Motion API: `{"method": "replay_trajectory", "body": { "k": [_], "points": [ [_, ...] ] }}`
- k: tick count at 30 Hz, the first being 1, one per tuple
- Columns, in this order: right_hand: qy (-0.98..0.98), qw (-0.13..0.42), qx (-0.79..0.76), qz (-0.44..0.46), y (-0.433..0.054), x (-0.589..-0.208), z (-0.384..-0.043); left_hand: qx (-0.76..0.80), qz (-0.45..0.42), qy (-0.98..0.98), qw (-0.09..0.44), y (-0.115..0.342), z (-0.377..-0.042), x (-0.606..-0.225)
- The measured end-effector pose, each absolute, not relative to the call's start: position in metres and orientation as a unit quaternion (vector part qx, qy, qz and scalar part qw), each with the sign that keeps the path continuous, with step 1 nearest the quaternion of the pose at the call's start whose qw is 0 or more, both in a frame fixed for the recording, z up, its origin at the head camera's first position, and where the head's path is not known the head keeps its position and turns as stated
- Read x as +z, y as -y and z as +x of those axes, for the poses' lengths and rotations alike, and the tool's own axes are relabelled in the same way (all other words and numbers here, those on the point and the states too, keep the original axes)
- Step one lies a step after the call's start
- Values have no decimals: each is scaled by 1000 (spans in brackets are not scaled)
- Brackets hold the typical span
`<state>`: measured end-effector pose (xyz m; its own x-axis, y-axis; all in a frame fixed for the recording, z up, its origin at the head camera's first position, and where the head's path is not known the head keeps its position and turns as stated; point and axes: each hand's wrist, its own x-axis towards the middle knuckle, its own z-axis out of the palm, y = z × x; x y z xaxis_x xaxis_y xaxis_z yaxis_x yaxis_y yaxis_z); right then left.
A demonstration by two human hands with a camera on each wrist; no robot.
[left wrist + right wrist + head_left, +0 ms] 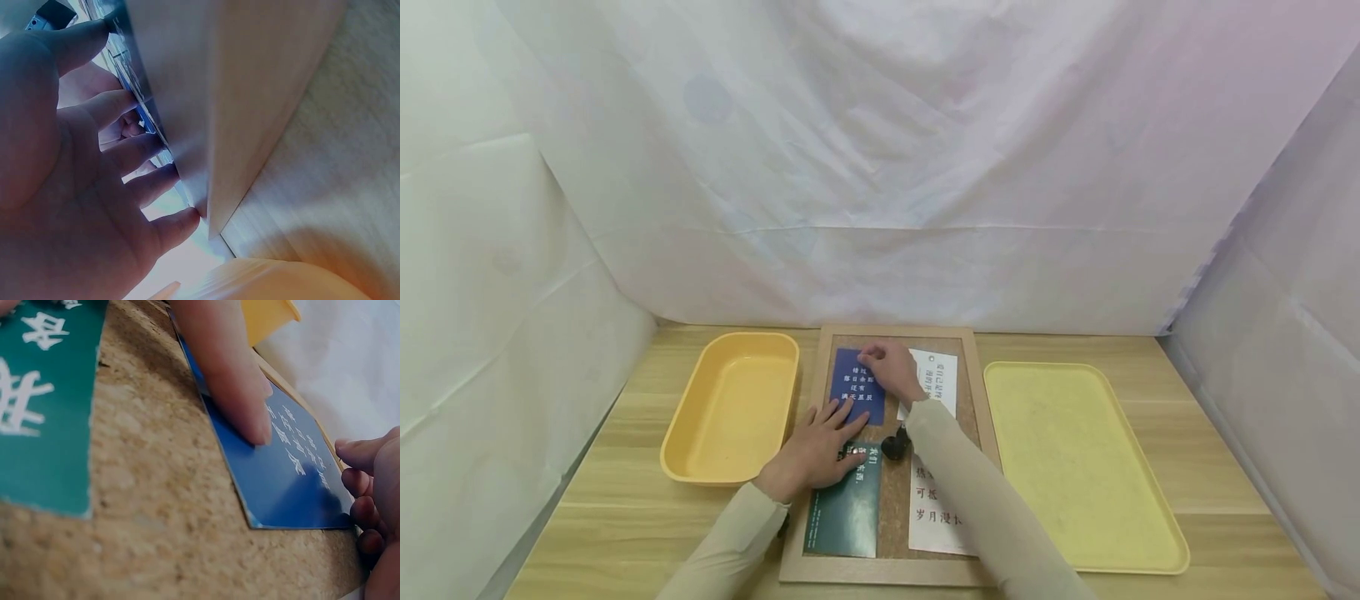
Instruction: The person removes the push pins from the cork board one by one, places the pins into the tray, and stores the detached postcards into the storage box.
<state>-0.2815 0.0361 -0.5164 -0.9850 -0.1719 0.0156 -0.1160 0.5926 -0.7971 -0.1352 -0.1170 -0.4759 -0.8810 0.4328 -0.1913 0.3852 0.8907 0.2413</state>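
A blue card point(858, 390) with white writing lies on the upper left of a wood-framed cork board point(895, 492). My left hand point(813, 447) rests with spread fingers on the blue card's lower part and the top of a green card point(847, 512). In the right wrist view, one left fingertip point(253, 428) presses the blue card point(281, 494). My right hand point(891, 368) is at the blue card's top edge, thumb and curled fingers close together. I cannot tell whether a small thing is between them. Two white cards, one showing red-brown writing point(934, 517), lie partly under the right arm.
An orange-yellow deep tray point(673, 442) stands left of the board, and a flat yellow tray point(1078, 467) lies to its right. Small white round pins show on the green card point(855, 452) and upper white card point(932, 359). White cloth point(895, 275) hangs behind the table.
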Motion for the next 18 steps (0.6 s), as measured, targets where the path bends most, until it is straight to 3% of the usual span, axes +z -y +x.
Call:
{"method": "replay_trajectory", "body": {
  "k": [18],
  "points": [
    [-900,41,-420,-105,-39,-512,-282,99,208,-965,122,117,-137,-476]
  ]
}}
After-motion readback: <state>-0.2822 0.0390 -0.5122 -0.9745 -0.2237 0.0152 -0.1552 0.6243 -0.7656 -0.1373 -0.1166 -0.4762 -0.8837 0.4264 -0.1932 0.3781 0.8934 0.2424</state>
